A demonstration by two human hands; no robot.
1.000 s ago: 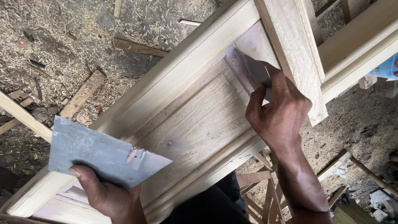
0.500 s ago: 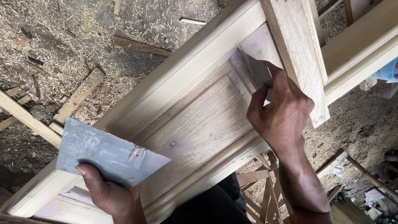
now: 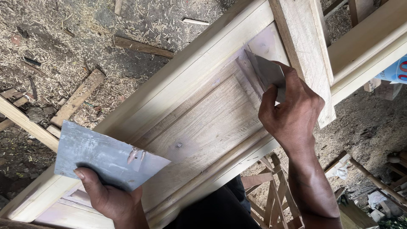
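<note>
Since earlier: scraper barely shifted along panel corner | right hand closed on scraper, blade angled into moulding, spreading filler | left hand gripping metal plate, flat, filler dab kept ready.

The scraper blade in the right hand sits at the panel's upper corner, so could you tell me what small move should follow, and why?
Probably draw the scraper blade down along the bevel of the wooden panel. The right hand presses it into the pale, filler-smeared corner, and the left hand holds a flat grey plate with a little filler left.
</note>
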